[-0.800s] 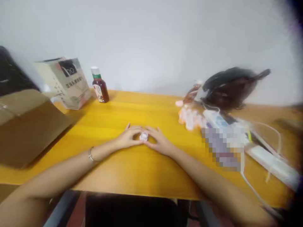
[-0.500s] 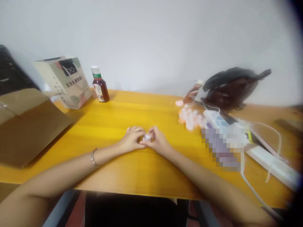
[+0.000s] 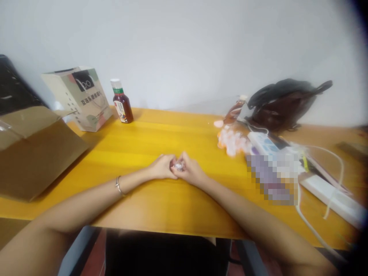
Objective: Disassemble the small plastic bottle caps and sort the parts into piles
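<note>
A small, clear, round piece (image 3: 178,166), like a little jar or cap, sits between my two hands low over the middle of the table (image 3: 161,207). Its exact kind is too blurred to tell. My right hand (image 3: 189,169) is closed on it, thumb in front and fingers behind. From the other side my left hand (image 3: 163,167) curls around it with fingertips meeting my right hand; part of its grip is hidden. A silver bracelet (image 3: 119,186) circles my left wrist.
Left stand an open cardboard box (image 3: 43,157), a paper bag (image 3: 89,99) and a dark red bottle (image 3: 122,105). Right are a reclining brown bottle (image 3: 235,110), a pinkish-white pile (image 3: 232,141), a dark bag (image 3: 283,107), a power strip (image 3: 330,197) and loose cables.
My fingers have drawn closer around the small clear piece, covering more of it. My left wrist has shifted slightly right. The view has moved a little; the other things stay put.
</note>
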`<act>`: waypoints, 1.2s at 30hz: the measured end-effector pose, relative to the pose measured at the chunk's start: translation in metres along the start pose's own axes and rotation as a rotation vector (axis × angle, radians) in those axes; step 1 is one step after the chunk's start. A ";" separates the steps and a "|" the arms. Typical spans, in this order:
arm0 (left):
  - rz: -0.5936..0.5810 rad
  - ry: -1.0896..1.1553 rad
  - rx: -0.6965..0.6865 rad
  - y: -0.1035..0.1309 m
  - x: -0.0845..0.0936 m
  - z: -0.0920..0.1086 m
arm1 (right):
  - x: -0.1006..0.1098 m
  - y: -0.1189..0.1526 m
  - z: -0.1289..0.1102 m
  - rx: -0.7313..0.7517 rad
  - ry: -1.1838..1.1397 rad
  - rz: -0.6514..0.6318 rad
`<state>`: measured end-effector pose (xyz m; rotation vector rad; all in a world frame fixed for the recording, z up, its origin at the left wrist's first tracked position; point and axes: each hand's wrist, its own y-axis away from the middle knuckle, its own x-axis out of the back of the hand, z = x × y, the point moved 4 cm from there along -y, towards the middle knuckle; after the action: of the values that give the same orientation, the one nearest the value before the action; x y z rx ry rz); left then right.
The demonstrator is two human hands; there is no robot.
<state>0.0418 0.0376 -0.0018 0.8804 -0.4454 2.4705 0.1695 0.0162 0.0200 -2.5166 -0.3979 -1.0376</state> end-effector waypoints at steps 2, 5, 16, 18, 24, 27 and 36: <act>-0.003 0.004 -0.011 -0.005 0.000 -0.003 | 0.001 -0.002 0.001 0.019 0.004 -0.014; -0.040 0.010 -0.040 -0.010 0.001 -0.005 | 0.002 -0.005 0.002 0.057 0.029 -0.037; -0.184 -0.018 -0.183 -0.007 0.006 0.009 | 0.014 -0.001 -0.008 0.395 0.037 -0.187; -0.167 -0.093 -0.179 -0.006 0.008 0.011 | 0.016 0.001 -0.005 0.371 0.039 -0.101; -0.215 -0.222 -0.254 0.004 0.007 0.016 | 0.008 0.007 0.005 0.137 0.059 -0.017; -0.233 -0.235 -0.275 0.008 0.008 0.019 | 0.004 0.010 0.003 0.078 0.005 -0.072; -0.184 -0.182 -0.242 0.005 0.011 0.015 | 0.010 0.013 -0.003 0.257 -0.070 -0.033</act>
<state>0.0391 0.0298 0.0159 0.9997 -0.6785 2.1263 0.1798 0.0042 0.0264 -2.3267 -0.5576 -0.8526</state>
